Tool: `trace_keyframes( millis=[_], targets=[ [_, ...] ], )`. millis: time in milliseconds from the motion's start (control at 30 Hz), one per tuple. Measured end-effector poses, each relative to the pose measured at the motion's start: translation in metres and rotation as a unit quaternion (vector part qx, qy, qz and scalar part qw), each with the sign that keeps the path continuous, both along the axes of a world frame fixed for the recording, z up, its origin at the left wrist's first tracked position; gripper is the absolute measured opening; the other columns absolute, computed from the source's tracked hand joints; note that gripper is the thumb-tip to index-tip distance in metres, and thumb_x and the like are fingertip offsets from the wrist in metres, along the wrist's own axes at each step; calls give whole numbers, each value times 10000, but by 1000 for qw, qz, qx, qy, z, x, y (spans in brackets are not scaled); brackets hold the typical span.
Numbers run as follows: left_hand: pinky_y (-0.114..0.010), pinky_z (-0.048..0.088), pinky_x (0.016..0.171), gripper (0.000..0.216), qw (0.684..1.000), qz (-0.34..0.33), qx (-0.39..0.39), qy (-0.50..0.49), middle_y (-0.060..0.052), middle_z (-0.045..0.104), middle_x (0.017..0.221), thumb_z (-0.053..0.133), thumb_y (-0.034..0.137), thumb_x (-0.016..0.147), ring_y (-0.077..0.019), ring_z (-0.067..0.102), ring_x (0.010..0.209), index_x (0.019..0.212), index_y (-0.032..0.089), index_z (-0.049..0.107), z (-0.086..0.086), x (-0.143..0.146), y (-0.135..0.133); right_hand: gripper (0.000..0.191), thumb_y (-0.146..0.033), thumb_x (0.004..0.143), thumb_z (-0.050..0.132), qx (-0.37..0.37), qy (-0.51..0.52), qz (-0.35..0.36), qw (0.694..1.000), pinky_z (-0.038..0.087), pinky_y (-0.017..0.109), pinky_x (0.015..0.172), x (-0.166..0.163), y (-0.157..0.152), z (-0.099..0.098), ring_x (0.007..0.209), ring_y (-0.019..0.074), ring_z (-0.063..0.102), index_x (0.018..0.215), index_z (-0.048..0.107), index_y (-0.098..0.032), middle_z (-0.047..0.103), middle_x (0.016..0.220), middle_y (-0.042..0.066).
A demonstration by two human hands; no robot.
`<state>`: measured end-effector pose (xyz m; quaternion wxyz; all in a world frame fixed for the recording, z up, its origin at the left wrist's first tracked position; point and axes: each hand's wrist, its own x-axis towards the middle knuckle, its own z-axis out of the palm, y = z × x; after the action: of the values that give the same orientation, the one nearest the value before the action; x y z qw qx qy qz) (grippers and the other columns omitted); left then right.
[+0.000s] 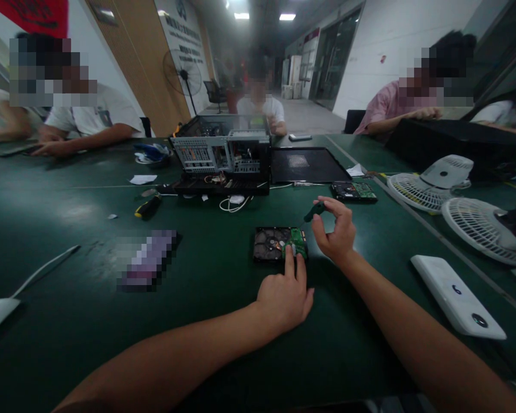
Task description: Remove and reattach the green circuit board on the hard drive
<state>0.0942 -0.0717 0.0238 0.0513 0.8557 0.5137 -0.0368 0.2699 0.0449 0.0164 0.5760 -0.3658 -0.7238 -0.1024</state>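
A hard drive (266,244) lies flat on the green table, its green circuit board facing up at the right end. Two outstretched fingers of my left hand (284,295) rest on that board; the hand holds nothing. My right hand (337,232) grips a small screwdriver (313,211) with a dark green handle between thumb and fingers. The screwdriver is tilted, its thin shaft pointing down and left to the drive's upper right corner. Whether the tip touches a screw is too small to tell.
An opened computer case (223,152) stands beyond the drive, with its black side panel (309,164) beside it. Another hard drive (355,191) lies to the right. White fan parts (430,183), a white device (458,295), a yellow-black tool (148,206) and a phone (150,258) lie around. Several people sit opposite.
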Motion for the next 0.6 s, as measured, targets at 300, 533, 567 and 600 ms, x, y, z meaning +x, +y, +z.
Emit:
trace_keyframes(
  millis=[300, 533, 567, 600],
  targets=[
    [-424, 569, 645, 815, 1000, -7, 4, 2, -277, 48, 1661, 444, 542, 961, -274, 730, 780, 1605, 94, 222, -1, 0, 1, 472, -188, 866, 694, 19, -3, -15, 1000, 554, 526, 941, -2, 1, 0, 1134, 267, 656, 1259, 446, -268, 631, 1260, 114],
    [-422, 568, 628, 809, 1000, -14, 22, -3, -284, 63, 1658, 435, 547, 965, -268, 729, 757, 1602, 91, 231, -4, -1, 1, 432, -204, 826, 706, 32, -8, -48, 998, 545, 513, 891, 0, -1, 1, 1044, 274, 599, 1210, 511, -245, 587, 1111, 100],
    [-423, 569, 627, 810, 1000, -14, 24, -1, -287, 66, 1657, 435, 548, 965, -269, 729, 754, 1601, 88, 231, -5, -1, 0, 430, -202, 827, 700, 32, -8, -47, 998, 545, 511, 889, 0, -1, 1, 1045, 274, 596, 1210, 508, -244, 585, 1108, 99],
    [-423, 569, 625, 812, 1000, -13, 25, 1, -291, 67, 1655, 434, 548, 966, -269, 729, 753, 1601, 86, 229, -5, 0, 0, 431, -198, 831, 691, 30, -8, -41, 999, 544, 512, 892, 1, 0, 1, 1058, 277, 595, 1214, 500, -245, 587, 1118, 102]
  ],
)
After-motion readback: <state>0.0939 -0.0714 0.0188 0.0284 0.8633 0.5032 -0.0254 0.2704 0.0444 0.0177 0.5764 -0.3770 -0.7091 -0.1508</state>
